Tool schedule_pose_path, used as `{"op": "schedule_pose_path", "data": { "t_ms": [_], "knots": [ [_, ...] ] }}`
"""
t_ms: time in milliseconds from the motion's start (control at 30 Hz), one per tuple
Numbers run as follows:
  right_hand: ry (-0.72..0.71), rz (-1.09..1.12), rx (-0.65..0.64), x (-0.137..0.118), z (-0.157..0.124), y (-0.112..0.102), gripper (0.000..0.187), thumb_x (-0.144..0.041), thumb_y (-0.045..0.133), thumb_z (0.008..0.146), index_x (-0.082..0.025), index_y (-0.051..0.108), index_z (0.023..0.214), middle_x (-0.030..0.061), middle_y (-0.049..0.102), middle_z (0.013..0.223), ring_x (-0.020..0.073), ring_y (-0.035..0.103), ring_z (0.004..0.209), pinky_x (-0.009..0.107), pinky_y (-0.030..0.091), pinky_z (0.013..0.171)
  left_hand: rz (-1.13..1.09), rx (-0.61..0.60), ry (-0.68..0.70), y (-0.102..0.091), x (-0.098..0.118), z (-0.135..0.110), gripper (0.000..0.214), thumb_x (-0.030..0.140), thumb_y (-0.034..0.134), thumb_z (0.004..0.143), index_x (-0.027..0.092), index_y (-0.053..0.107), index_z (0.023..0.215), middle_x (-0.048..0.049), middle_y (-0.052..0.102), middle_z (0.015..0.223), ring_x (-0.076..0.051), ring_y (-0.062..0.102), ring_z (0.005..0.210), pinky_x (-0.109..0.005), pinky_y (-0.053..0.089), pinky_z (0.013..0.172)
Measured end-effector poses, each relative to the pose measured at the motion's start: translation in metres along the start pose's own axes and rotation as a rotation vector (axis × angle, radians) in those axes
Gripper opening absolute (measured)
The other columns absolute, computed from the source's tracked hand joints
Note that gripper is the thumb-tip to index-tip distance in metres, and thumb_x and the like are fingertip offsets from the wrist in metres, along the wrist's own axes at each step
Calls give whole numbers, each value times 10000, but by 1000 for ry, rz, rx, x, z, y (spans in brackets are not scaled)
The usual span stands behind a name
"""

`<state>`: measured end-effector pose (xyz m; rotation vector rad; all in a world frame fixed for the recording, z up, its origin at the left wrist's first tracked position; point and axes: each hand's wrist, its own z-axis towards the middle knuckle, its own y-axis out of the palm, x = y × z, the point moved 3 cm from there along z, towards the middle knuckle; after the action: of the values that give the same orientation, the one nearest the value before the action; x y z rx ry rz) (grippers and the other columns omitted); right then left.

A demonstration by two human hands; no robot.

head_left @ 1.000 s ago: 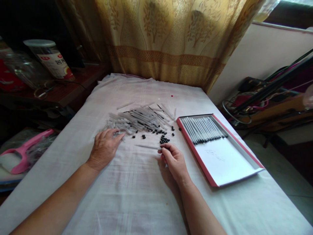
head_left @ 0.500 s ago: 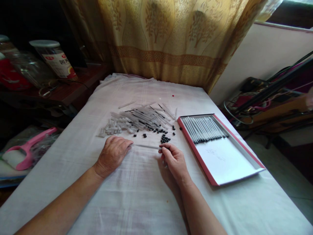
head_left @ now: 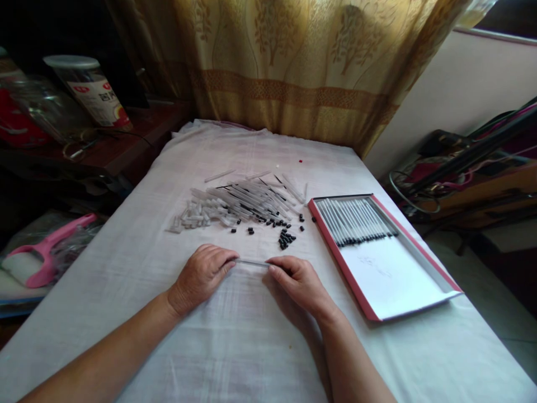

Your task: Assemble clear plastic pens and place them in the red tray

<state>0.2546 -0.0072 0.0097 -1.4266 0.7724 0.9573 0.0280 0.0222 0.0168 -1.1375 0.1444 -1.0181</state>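
A thin, clear pen (head_left: 253, 262) lies level between my two hands, just above the cloth. My left hand (head_left: 205, 275) pinches its left end, and my right hand (head_left: 300, 282) grips its right end; both ends are hidden by fingers. Beyond the hands spreads a heap of clear pen barrels and dark refills (head_left: 251, 198). Clear pen caps (head_left: 197, 215) are piled at the heap's left. Small black end plugs (head_left: 287, 239) lie scattered at its near right side. To the right, a shallow red-edged box (head_left: 350, 280) holds a row of pens (head_left: 356, 221) with black ends.
A pale checked cloth (head_left: 201, 358) covers the table. A gold curtain (head_left: 293, 61) hangs behind it. At left, a labelled jar (head_left: 94, 95) stands on a dark shelf, above a pink-handled tool (head_left: 46, 252). Tiny red and white bits lie at the back of the cloth.
Both hands have come closer together along the pen, so less of it shows between them. The right hand's fingers have slid left over it. The view has shifted slightly.
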Motion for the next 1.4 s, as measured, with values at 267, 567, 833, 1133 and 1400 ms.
{"op": "schedule_pose_path", "data": {
  "t_ms": [267, 567, 833, 1133, 1400],
  "knots": [
    [-78, -51, -56, -2, 2, -1, 173, -266, 617, 871, -252, 784, 914, 35, 765, 827, 196, 695, 754, 300, 511, 704, -65, 80, 94, -3, 5, -1, 156, 231, 557, 945, 181, 689, 1011, -56, 753, 835, -169, 681, 743, -312, 529, 734],
    [-78, -179, -90, -7, 2, 2, 218, -269, 562, 905, -218, 766, 964, 49, 763, 893, 182, 689, 828, 274, 499, 758, -54, 60, 89, -1, 2, -1, 173, 243, 532, 956, 173, 681, 1011, -54, 750, 846, -164, 685, 758, -300, 543, 731],
    [-53, -202, 165, -9, 9, -38, 298, -311, 519, 871, -193, 730, 1044, 78, 763, 910, 206, 702, 827, 315, 528, 780, -46, 76, -157, 6, -19, -3, 391, 415, 497, 944, 195, 579, 1256, -98, 687, 1190, -229, 661, 1055, -374, 549, 919],
    [574, -632, 794, 59, 27, -196, 413, -407, 519, 832, -159, 767, 1050, 138, 757, 981, 295, 687, 915, 348, 503, 753, 3, 33, -59, 10, -19, 0, 285, 355, 475, 959, 202, 657, 1116, -68, 726, 1082, -204, 675, 1002, -331, 545, 909],
    [662, -747, 652, 83, 34, -181, 383, -394, 501, 847, -234, 785, 1048, 115, 752, 1060, 305, 680, 972, 353, 494, 782, 27, 42, -51, 10, -17, 0, 285, 341, 474, 959, 200, 651, 1133, -72, 724, 1094, -208, 676, 1005, -343, 547, 909]
  ]
}}
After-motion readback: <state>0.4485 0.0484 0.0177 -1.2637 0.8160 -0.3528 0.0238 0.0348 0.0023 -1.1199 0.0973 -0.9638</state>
